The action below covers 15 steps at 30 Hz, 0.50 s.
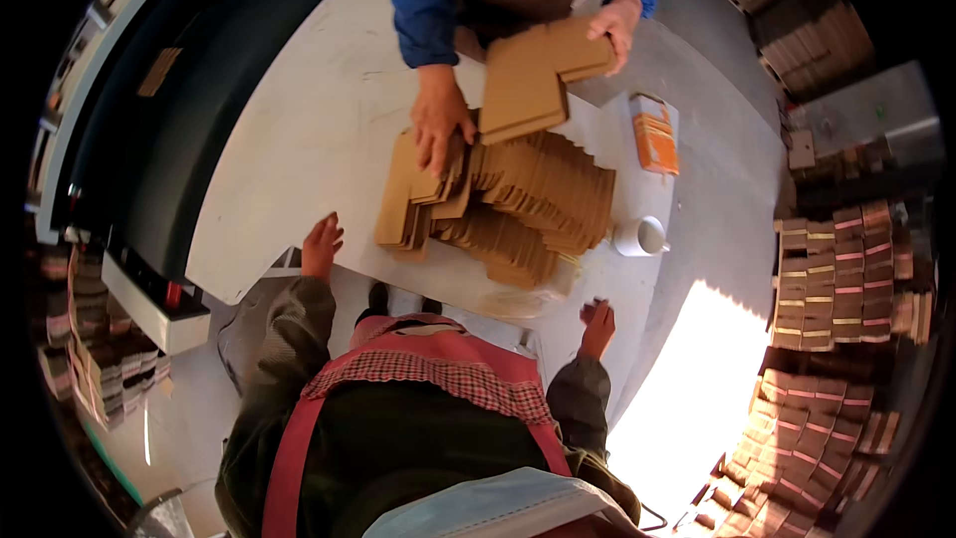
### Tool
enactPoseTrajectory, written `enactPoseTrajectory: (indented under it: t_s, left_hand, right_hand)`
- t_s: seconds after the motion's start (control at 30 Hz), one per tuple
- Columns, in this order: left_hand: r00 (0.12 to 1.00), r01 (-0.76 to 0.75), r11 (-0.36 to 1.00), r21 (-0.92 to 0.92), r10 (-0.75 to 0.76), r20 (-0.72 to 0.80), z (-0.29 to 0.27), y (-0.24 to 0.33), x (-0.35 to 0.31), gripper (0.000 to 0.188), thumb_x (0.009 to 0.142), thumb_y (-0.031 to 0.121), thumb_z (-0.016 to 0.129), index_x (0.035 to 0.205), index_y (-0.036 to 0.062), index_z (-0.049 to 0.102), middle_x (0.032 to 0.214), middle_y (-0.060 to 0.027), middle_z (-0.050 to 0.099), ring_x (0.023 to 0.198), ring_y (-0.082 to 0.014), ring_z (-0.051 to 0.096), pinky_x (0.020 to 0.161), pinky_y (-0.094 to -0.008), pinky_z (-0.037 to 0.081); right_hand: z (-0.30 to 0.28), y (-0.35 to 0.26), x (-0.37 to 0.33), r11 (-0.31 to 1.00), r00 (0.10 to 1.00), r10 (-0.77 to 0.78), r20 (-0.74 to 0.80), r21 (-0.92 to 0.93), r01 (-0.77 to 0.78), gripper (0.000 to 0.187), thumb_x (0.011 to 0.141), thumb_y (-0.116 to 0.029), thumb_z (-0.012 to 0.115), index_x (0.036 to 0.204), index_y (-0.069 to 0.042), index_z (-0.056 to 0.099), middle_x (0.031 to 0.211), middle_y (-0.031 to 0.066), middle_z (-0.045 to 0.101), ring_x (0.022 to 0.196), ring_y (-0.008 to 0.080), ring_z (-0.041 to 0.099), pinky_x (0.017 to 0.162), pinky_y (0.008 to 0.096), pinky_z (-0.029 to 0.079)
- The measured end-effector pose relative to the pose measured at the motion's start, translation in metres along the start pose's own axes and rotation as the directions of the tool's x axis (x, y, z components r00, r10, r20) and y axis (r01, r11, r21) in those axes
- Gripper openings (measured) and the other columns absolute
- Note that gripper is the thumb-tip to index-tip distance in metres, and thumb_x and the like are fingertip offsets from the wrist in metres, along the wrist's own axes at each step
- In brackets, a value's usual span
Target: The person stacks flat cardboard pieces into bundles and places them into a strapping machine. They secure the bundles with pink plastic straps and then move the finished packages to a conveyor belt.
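Over the near left edge of the white table (289, 139), my left hand (322, 247) is held out open, its fingers a little bent and nothing in them. My right hand (597, 329) hovers open by the near right part of the table, also without anything in it. Between and beyond my hands lies a leaning row of flat brown cardboard pieces (558, 184). A smaller overlapping pile of cardboard pieces (396, 199) sits at its left, nearest to my left hand. Neither hand touches the cardboard.
Across the table a co-worker's hand (438, 120) rests on the cardboard; the other (619, 28) holds a cardboard bundle (523, 80). A white mug (640, 236) and an orange-and-white packet (655, 139) stand right. A dark conveyor belt (209, 70) runs left; banded cardboard stacks (832, 279) line the right.
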State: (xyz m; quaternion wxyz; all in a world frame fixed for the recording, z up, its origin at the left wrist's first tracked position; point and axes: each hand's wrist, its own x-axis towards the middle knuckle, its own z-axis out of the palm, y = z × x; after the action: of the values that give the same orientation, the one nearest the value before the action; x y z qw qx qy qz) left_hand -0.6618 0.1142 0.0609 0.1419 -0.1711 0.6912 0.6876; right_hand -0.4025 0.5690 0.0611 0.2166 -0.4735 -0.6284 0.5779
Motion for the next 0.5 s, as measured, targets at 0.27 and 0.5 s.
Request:
enactPoseTrajectory:
  t_s: [0.27,0.5]
  left_hand:
    - [0.942,-0.15,0.984,-0.1,0.173,0.288,0.111,0.04,0.068,0.066,0.095,0.05,0.037,0.144,0.0076,0.027,0.149,-0.011,0.027,0.139,-0.0256,0.022,0.113,-0.0391,0.015]
    - [0.829,-0.233,0.968,-0.091,0.247,0.502,0.117,0.073,0.072,0.063,0.098,0.045,0.035,0.148,0.01,0.017,0.149,-0.0077,0.026,0.137,-0.0207,0.023,0.111,-0.0331,0.017]
  right_hand:
    - [0.091,-0.075,0.082,0.719,0.908,-0.042,0.416,0.644,-0.261,0.062,0.098,-0.05,0.03,0.137,-0.004,0.035,0.135,0.012,0.044,0.124,0.027,0.043,0.102,0.0396,0.035]
    - [0.173,-0.047,0.079,0.923,0.848,-0.043,0.529,0.345,-0.169,0.05,0.101,-0.035,0.03,0.141,-0.005,0.031,0.138,0.0108,0.042,0.118,0.0247,0.049,0.098,0.0363,0.04]
